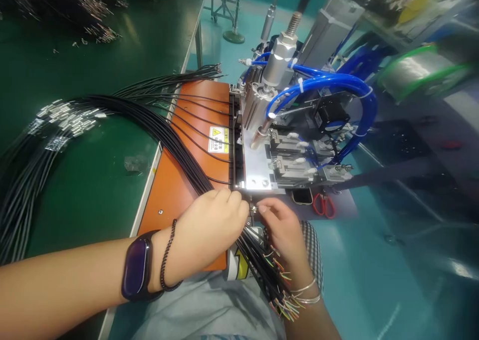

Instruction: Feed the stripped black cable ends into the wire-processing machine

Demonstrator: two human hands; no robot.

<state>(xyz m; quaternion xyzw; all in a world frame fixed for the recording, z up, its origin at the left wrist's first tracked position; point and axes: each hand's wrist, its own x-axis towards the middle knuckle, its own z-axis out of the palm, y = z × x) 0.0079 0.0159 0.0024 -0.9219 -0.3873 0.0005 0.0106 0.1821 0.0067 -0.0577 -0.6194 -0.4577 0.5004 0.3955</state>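
My left hand (213, 223) is closed over a thick bundle of black cables (179, 153), just left of the machine's front corner. Below that hand the bundle's ends (286, 300) fan out, with thin coloured wires bared from the black jackets. My right hand (282, 230) is closed, thumb and index finger pinched beside a small metal part (253, 209) at the machine's near edge. What lies between those fingertips is too small to make out. Several single black cables run across the orange plate (202, 103) into a slot of the machine (258, 155).
On the green table (112, 180) lie crimped silver connector ends (67, 118) of the cables. Blue air hoses (362, 100) loop over the machine's cylinders. Red-handled scissors (324, 205) and a phone (301, 196) rest right of the machine. A wire spool (419, 71) stands farther right.
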